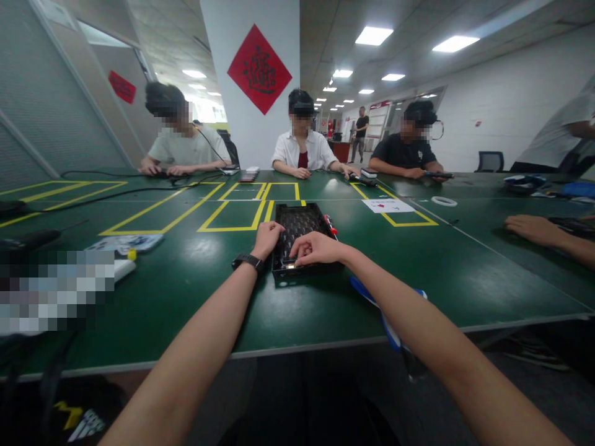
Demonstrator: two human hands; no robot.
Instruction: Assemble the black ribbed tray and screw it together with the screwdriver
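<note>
In front of me on the green table lies a shallow black tray (300, 217) with a pattern of small pockets inside. My left hand (268, 239), a black band on its wrist, is at the tray's left side with fingers curled over the wall. Over the near part of the tray, my right hand (320, 248) has its thumb and fingers pinched together. A small bright patch (291, 266) shows by those fingertips; whatever they hold is too small to make out. Against the tray's right wall rests a red-and-black item (331, 225), partly hidden.
Yellow tape outlines (232, 230) mark the green table (204, 297). A printed sheet (389, 205) and a white ring (444, 201) lie to the right. A blue-and-white item (393, 334) sits under my right forearm. Several people sit around the table; another person's hand (530, 230) rests at right.
</note>
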